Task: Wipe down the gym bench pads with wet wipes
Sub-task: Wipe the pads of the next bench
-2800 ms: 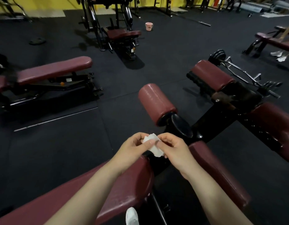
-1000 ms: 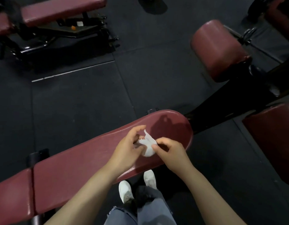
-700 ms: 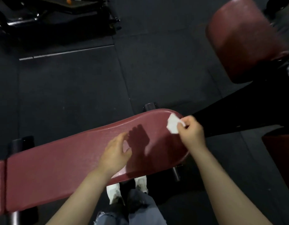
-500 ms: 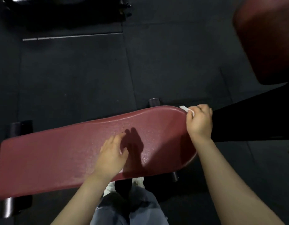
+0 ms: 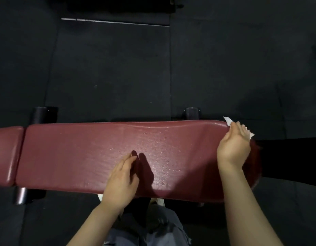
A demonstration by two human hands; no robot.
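A long maroon bench pad (image 5: 100,153) runs left to right across the view, its surface glistening in the middle. My right hand (image 5: 233,146) grips a white wet wipe (image 5: 228,121) and presses it on the pad's rounded right end at the far edge; only the wipe's corners show past my fingers. My left hand (image 5: 121,180) rests on the pad near its front edge with fingers straight, holding nothing.
A second maroon pad (image 5: 6,155) adjoins the bench at the left across a narrow gap. Black frame tubes (image 5: 192,113) stick out behind the pad. A black frame beam (image 5: 292,160) extends right. Black rubber floor mats (image 5: 109,68) lie all around. My legs are below the pad.
Both hands held the wipe together earlier; the right hand took it to the pad's right end while the left hand settled on the pad. My view tilted down over the bench.
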